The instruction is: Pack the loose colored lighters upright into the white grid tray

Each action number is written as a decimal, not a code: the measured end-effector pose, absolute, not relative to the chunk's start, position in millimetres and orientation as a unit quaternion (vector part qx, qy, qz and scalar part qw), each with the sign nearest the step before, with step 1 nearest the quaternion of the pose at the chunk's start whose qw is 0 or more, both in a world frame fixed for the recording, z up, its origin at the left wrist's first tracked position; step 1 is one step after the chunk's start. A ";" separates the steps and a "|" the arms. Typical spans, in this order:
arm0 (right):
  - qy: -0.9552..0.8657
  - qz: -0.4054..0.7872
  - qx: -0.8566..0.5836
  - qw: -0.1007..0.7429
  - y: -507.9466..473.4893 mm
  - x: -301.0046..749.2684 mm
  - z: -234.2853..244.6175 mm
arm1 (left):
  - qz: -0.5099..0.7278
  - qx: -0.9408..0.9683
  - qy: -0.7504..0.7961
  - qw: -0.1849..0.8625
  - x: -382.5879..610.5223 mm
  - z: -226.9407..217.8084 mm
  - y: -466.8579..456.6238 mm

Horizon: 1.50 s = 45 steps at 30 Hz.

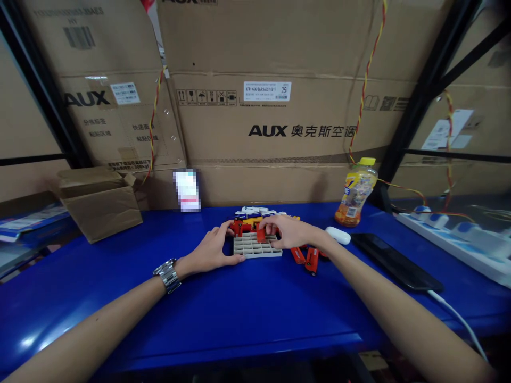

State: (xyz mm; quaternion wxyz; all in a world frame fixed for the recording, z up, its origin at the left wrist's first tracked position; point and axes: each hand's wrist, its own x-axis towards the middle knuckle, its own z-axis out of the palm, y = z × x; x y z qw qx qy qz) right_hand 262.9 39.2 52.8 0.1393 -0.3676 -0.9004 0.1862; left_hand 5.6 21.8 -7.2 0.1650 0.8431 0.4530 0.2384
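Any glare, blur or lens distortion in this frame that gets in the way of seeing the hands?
Head view: wide-angle bending bows the black rack posts and stretches the forearms; soft glare on the blue table at lower left; a card at the back is pixelated; left hand, right hand and grey grid tray are evenly lit, fairly sharp; the small red pieces there blur together.

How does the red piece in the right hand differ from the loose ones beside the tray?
The red piece is pinched by the right hand over the grey grid tray; the loose red pieces lie untouched on the blue table, right of it. Fingers partly hide the held one; the loose ones lie mostly exposed. Both are red.
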 end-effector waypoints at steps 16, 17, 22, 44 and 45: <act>-0.817 -0.007 -0.561 0.136 44.4 234.0 22.3 | 0.236 0.844 0.455 0.156 6.7 -6.8 20.5; -0.816 0.012 -0.562 0.136 44.5 234.3 23.3 | 0.235 0.844 0.456 0.159 7.0 -6.2 20.1; -0.809 0.074 -0.535 0.233 45.8 236.8 27.7 | 0.235 0.842 0.459 0.159 6.8 -5.8 19.9; -0.475 0.570 -0.376 0.555 40.9 231.7 34.2 | 0.217 0.854 0.453 0.135 5.2 -8.3 21.9; -0.467 0.578 -0.381 0.550 40.5 231.1 34.6 | 0.218 0.855 0.451 0.133 4.9 -9.0 22.4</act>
